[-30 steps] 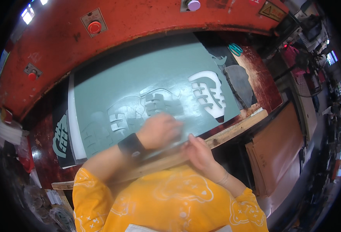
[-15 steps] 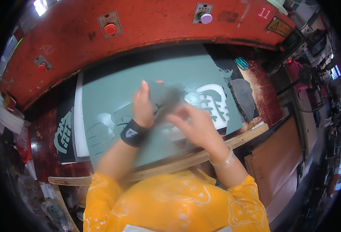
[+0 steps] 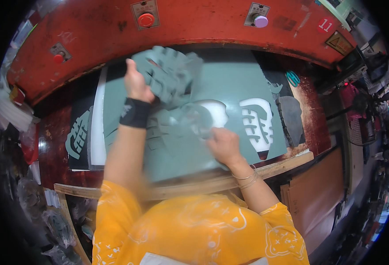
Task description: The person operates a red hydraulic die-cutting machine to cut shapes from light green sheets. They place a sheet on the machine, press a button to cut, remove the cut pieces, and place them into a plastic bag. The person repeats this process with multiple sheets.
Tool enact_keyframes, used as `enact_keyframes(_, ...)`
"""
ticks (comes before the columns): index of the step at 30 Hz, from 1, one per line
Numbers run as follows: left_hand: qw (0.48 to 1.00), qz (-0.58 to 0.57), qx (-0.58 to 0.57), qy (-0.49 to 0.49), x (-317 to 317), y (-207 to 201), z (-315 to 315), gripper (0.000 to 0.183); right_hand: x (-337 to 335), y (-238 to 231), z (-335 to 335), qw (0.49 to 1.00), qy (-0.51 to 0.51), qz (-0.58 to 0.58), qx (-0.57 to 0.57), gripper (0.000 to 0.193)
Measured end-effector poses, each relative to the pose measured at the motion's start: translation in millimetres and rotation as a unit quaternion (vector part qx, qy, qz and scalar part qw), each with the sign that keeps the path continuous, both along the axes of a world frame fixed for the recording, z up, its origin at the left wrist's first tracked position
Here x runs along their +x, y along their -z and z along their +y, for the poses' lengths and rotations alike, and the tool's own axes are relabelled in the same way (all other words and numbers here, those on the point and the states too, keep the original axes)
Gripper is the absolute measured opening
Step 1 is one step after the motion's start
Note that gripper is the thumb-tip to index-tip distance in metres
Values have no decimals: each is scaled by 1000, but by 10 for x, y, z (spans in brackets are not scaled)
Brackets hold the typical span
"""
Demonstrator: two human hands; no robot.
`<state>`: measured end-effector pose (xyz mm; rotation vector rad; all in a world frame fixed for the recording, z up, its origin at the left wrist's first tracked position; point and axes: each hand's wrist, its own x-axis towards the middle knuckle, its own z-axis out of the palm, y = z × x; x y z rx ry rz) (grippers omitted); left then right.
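A large grey-green sheet (image 3: 232, 81) lies flat in front of me, with a strap-like shaped opening (image 3: 265, 126) showing white at its right. My left hand (image 3: 137, 84), a black band on its wrist, grips slotted grey-green cut pieces (image 3: 163, 75) above the sheet's far left part; how many is unclear. Low over the middle, my right hand (image 3: 224, 145) is closed on the edge of another cut piece (image 3: 199, 115). That piece is blurred and lifted partly out of the sheet, baring a second white opening (image 3: 215, 110). Cut lines (image 3: 157, 141) run through the sheet left of it.
A red machine beam (image 3: 194, 26) with push buttons spans the far side. Loose cut pieces lie left (image 3: 78, 134) and right, near a dark grey piece (image 3: 290, 120) and teal scissor-like handles (image 3: 293, 78). A wooden strip (image 3: 194, 187) edges the near side.
My left hand has swung up and left with the pieces. My right hand has come away from them, down to the sheet, and a new white opening shows there.
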<state>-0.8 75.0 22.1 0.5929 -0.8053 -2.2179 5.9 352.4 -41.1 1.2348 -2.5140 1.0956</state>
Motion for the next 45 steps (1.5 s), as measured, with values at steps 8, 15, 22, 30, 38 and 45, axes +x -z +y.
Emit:
enact_keyframes(8, 887, 71, -425, -163, 341, -763, -887, 46, 181, -305, 131, 973, 22, -209, -95, 13)
enact_keyframes(15, 567, -54, -785, 244, 1467, 104, 334, 27, 967, -176, 475, 495, -147, -855, -52, 42)
enact_keyframes(22, 579, 36, -766, 276, 1730, 496, 477, 48, 1345, 143, -190, 341, -39, -898, -277, 26)
enact_keyframes(30, 917, -176, -277, 227, 1251, 291, 60, 35, 1217, -41, -128, 875, -11, -481, 51, 25)
enact_keyframes(38, 994, 70, -52, 59, 1066, -169, -472, 42, 1094, -427, -50, 870, -368, -317, 82, 31)
enact_keyframes(45, 979, 68, -103, 161, 1239, -40, 144, 41, 575, -1101, -928, 978, -92, -183, -48, 31)
